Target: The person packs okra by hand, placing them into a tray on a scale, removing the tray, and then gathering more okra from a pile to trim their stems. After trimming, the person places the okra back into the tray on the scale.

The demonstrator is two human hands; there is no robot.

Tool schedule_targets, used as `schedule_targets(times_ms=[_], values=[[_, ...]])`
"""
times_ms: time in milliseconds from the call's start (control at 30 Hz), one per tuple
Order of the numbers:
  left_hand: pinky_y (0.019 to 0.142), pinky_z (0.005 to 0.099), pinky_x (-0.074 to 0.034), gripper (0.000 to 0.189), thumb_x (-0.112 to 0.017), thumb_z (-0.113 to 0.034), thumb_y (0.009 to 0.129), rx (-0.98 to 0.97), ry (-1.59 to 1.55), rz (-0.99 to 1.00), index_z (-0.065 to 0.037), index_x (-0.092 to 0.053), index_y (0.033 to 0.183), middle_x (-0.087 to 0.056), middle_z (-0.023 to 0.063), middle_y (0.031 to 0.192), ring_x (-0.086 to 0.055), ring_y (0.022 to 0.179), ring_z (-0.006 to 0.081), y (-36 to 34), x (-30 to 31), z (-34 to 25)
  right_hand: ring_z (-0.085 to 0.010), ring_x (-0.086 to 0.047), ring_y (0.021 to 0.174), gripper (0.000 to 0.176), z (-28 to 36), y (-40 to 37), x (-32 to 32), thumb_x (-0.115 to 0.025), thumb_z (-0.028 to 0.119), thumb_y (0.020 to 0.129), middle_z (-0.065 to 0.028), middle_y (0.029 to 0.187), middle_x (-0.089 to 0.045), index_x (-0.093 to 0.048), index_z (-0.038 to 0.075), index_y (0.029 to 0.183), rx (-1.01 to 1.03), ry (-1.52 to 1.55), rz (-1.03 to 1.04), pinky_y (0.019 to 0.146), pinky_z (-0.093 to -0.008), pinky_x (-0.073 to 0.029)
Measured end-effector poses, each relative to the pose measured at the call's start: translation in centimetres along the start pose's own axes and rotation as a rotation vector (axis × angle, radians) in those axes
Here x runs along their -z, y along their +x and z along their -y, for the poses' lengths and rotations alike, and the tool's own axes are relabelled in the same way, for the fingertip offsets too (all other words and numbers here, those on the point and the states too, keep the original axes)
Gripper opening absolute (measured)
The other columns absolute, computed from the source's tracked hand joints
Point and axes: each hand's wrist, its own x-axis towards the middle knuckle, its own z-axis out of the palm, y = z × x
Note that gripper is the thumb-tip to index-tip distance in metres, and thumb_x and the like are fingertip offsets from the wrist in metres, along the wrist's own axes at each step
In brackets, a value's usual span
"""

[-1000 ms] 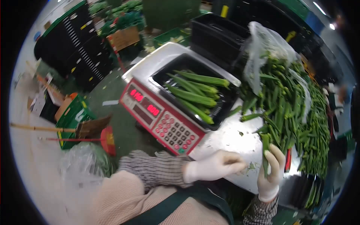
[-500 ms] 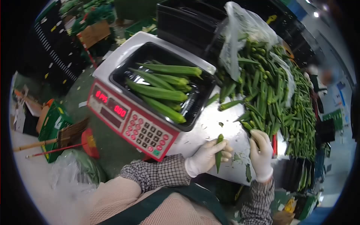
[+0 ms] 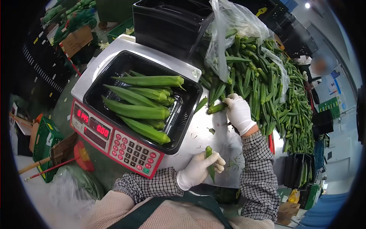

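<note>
My left hand point(image 3: 199, 168), in a white glove, pinches a single okra pod point(image 3: 209, 152) upright between thumb and fingers, in front of the scale. At the near edge of a heap of okra point(image 3: 263, 86) is my gloved right hand point(image 3: 240, 113). Its fingers curl together against the pods; whether one is in them is hidden. A loose okra pod point(image 3: 215, 109) lies beside those fingers. Several larger okra pods point(image 3: 141, 98) lie in a black plastic tray point(image 3: 183, 131) on the red and white scale point(image 3: 85, 124), whose display glows red.
A clear plastic bag point(image 3: 219, 49) drapes over the heap's far left part. Behind the scale stands a black crate point(image 3: 164, 32). Okra scraps dot the metal tabletop point(image 3: 198, 131). On the floor at left are a broom point(image 3: 63, 149) and a green crate point(image 3: 47, 133). Another person point(image 3: 310, 76) stands at far right.
My right hand has reached forward and left from the near table edge to the heap. The left hand still holds its pod. The whole view has shifted a little.
</note>
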Motion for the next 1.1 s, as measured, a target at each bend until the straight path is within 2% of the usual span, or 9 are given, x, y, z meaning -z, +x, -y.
schedule_targets(times_ms=[133, 200, 300, 400, 667, 800, 833, 1033, 1100], values=[[0.071, 0.0275, -0.048, 0.025, -0.05, -0.023, 0.094, 0.003, -0.029, -0.015, 0.001, -0.057, 0.093, -0.06, 0.0082, 0.087, -0.059, 0.077, 0.0153, -0.1, -0.1, -0.1, -0.0291, -0.057, 0.081, 0.011, 0.6, -0.3, 3.1, -0.063, 0.009, 0.072, -0.007, 0.082, -0.06, -0.062, 0.008, 0.082, -0.043, 0.092, -0.026, 0.071, -0.0387, -0.046], [0.071, 0.0277, -0.048, 0.024, -0.049, -0.023, 0.094, -0.002, -0.032, -0.01, 0.0, -0.056, 0.093, -0.06, 0.0087, 0.087, -0.059, 0.077, 0.0156, -0.1, -0.3, -0.1, -0.0264, -0.057, 0.072, 0.013, 0.8, -1.3, 4.1, -0.062, 0.008, 0.076, -0.0085, 0.08, -0.062, -0.063, 0.004, 0.088, -0.112, 0.252, -0.046, 0.068, -0.0355, -0.047], [0.071, 0.0284, -0.048, 0.022, -0.049, -0.023, 0.094, -0.013, -0.04, -0.009, -0.002, -0.055, 0.094, -0.061, 0.0093, 0.087, -0.059, 0.077, 0.0162, -0.1, -0.3, -0.1, -0.0128, -0.051, 0.06, 0.014, 2.0, -3.0, 5.7, -0.059, 0.009, 0.082, -0.0039, 0.077, -0.062, -0.061, 0.0, 0.092, -0.494, 0.853, 0.051, 0.057, -0.026, -0.043], [0.072, 0.0296, -0.049, 0.021, -0.049, -0.023, 0.094, -0.022, -0.039, 0.004, -0.003, -0.054, 0.094, -0.061, 0.0097, 0.087, -0.059, 0.077, 0.017, 0.0, -0.1, 0.0, -0.0061, -0.049, 0.061, 0.017, 3.2, -4.6, 8.0, -0.057, 0.01, 0.084, -0.003, 0.076, -0.061, -0.061, -0.003, 0.094, -0.713, 1.171, 0.138, 0.058, -0.0195, -0.04], [0.073, 0.0335, -0.049, 0.023, -0.051, -0.025, 0.092, -0.045, -0.011, -0.035, -0.004, -0.058, 0.092, -0.063, 0.0096, 0.088, -0.06, 0.077, 0.0193, -0.3, -0.4, 0.0, -0.0039, -0.043, 0.055, 0.023, 2.7, -10.5, 7.9, -0.052, 0.018, 0.091, -0.0055, 0.08, -0.064, -0.06, -0.002, 0.098, -0.779, 1.622, 0.117, 0.052, -0.0167, -0.035], [0.073, 0.034, -0.049, 0.021, -0.052, -0.025, 0.092, -0.038, -0.011, -0.045, -0.005, -0.058, 0.093, -0.063, 0.0089, 0.088, -0.06, 0.077, 0.0191, -0.3, -0.6, -0.1, -0.0035, -0.043, 0.057, 0.02, 2.5, -13.0, 8.8, -0.052, 0.016, 0.088, 0.0006, 0.071, -0.057, -0.061, -0.001, 0.094, -0.792, 1.526, 0.125, 0.053, -0.0184, -0.034], [0.073, 0.0345, -0.049, 0.021, -0.052, -0.026, 0.091, -0.025, -0.016, -0.049, -0.006, -0.058, 0.093, -0.063, 0.0089, 0.088, -0.06, 0.077, 0.0192, -0.3, -0.5, -0.1, -0.0036, -0.044, 0.06, 0.019, 2.8, -13.9, 10.8, -0.051, 0.014, 0.086, 0.0019, 0.07, -0.054, -0.061, -0.001, 0.092, -0.799, 1.313, 0.182, 0.055, -0.0194, -0.035], [0.07, 0.0341, -0.049, 0.024, -0.05, -0.026, 0.093, 0.024, -0.11, -0.042, -0.003, -0.054, 0.096, -0.061, 0.0117, 0.087, -0.06, 0.075, 0.0197, 0.3, -2.2, 0.4, -0.0101, -0.056, 0.076, 0.015, 1.0, -27.8, 17.5, -0.061, 0.003, 0.078, -0.0049, 0.083, -0.063, -0.063, -0.003, 0.092, -0.805, 0.959, 0.487, 0.073, -0.0235, -0.045], [0.07, 0.0337, -0.048, 0.024, -0.05, -0.027, 0.093, 0.052, -0.149, -0.036, -0.003, -0.054, 0.096, -0.061, 0.0116, 0.087, -0.059, 0.074, 0.0194, 1.0, -2.6, 0.8, -0.0111, -0.057, 0.076, 0.012, 1.1, -28.9, 17.3, -0.061, 0.002, 0.079, -0.0057, 0.082, -0.062, -0.063, -0.002, 0.09, -0.946, 0.738, 0.25, 0.071, -0.0238, -0.045]])
